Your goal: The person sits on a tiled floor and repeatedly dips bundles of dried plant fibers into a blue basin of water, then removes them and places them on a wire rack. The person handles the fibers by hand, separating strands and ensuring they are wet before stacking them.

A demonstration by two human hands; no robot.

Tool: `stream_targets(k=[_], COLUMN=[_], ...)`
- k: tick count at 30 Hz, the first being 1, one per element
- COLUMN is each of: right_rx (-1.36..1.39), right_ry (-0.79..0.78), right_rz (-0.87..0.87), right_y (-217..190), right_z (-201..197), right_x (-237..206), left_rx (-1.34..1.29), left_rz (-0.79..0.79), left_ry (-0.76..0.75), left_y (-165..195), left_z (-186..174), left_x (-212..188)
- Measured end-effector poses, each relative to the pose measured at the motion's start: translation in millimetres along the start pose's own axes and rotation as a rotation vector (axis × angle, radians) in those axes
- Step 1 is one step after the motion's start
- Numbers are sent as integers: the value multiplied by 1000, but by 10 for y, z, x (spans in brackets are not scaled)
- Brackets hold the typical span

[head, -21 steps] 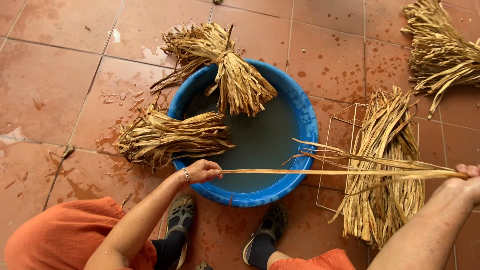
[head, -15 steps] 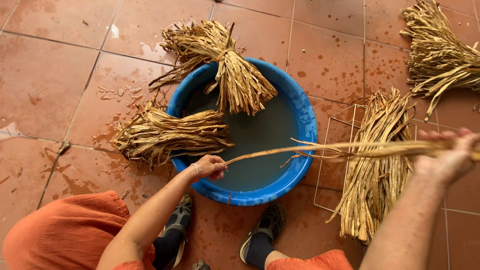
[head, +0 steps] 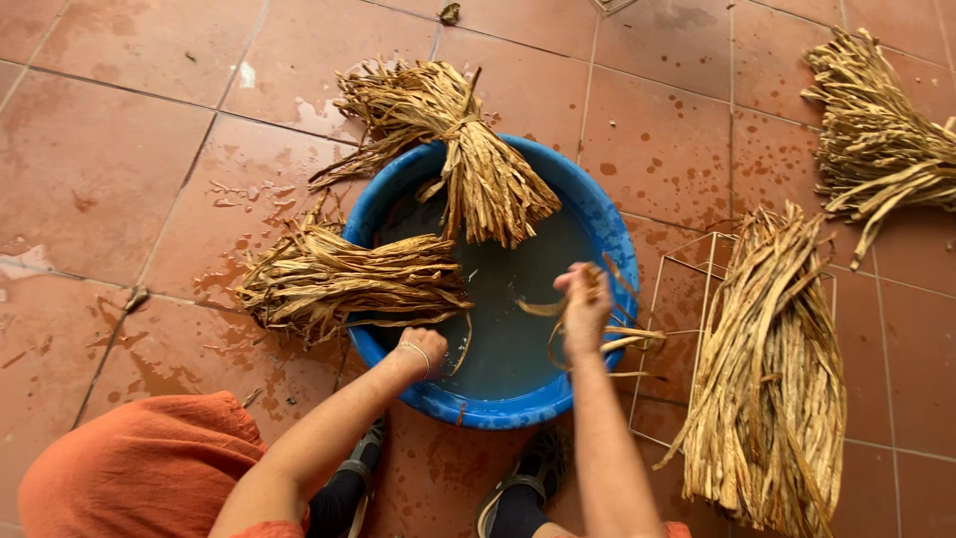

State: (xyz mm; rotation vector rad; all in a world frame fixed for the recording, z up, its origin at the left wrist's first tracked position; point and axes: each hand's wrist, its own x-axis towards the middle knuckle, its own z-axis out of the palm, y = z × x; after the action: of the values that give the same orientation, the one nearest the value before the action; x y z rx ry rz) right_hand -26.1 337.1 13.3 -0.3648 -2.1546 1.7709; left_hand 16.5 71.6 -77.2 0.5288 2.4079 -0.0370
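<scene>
Low in the frame, the left hand (head: 420,351) is clenched at the near rim of the blue basin (head: 597,214), gripping one end of a dried leaf strip (head: 588,334). Just right of centre, the right hand (head: 585,304) grasps the same strip, looped over the water. Two straw bundles (head: 349,279) lean on the basin's far and left rim. At the right, a bundle lies on a wire frame (head: 687,274); another sits upper right.

The far-right bundle (head: 881,139) runs off the frame; the blurred right hand (head: 583,309) hides its grip.
</scene>
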Motion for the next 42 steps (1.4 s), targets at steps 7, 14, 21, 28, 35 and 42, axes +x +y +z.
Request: stream_targets(k=[7,14,21,28,35,42], right_rx=[-383,-517,-104,327,395,480], right_ry=[-400,-285,-235,-385,-190,-207], right_rz=[32,127,156,746,501,564], right_y=[1198,1126,1030,584,294,281], right_z=[532,566,357,330,225,94], right_x=[-1022,-1055,-942,-895,-771,-701], left_rx=[-83,346,56,-721,-1110,-1336], left_rz=[-22,98,-133,-117,135,79], left_ry=[721,497,465,523,561,415], left_y=[-646,-204,90,191,598,909], left_z=[-366,305,249,-318,-420,-600], left_x=[-42,42,21,-398,-295,104])
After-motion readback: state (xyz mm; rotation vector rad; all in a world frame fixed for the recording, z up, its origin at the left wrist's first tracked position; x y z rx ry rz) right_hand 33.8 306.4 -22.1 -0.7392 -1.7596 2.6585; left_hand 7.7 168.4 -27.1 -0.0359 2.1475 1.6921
